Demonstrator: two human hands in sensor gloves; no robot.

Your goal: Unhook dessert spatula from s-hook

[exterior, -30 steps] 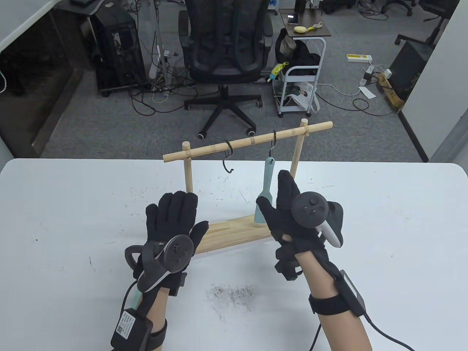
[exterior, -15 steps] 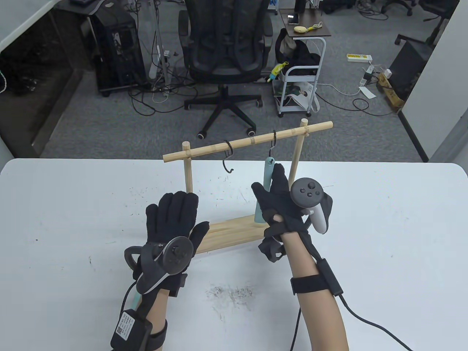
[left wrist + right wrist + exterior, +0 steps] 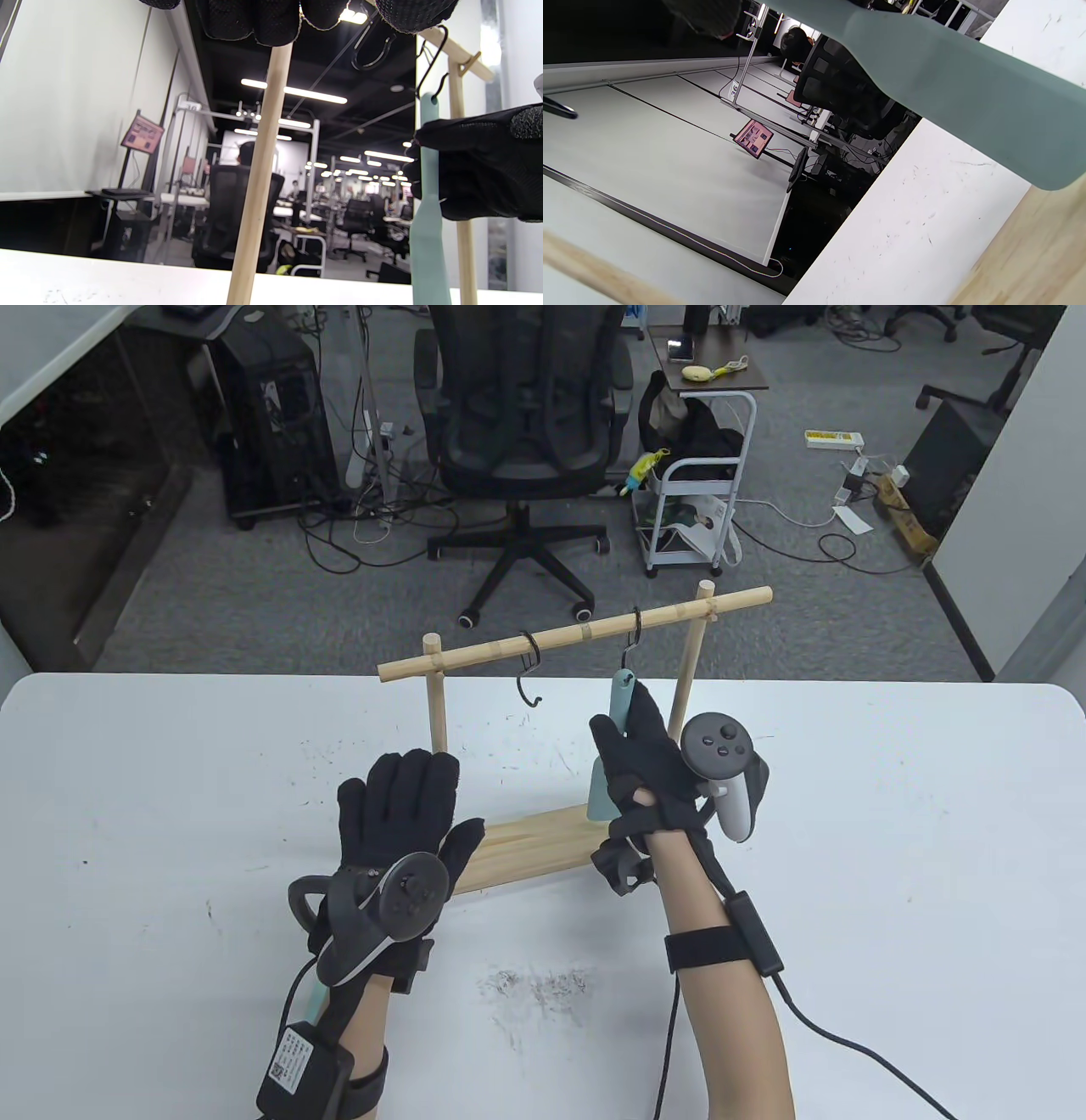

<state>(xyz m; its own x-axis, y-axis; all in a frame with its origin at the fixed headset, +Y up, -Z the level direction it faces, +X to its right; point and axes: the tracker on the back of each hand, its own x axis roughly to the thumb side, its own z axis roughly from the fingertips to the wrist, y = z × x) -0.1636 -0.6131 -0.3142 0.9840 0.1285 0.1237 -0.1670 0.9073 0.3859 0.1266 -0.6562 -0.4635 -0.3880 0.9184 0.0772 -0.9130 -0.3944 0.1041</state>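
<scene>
Wooden rack (image 3: 517, 844): my left hand (image 3: 405, 806) rested flat, steadying its base.
Grip: my right hand (image 3: 649, 755) clasped the spatula (image 3: 622, 697) handle.
Risk: I judged a sideways pull could snag the hook (image 3: 632, 638) and tip things.

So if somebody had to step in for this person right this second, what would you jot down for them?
Right hand: wrapped around the handle of the mint dessert spatula, just below its top.
Left hand: open, fingers spread, by the rack's left post; it holds nothing.
Spatula hangs from the right S-hook on the wooden rail; the other S-hook is bare.
Done: the grasp. Left: lift the spatula so its hole clears the hook, then draw it away.
</scene>
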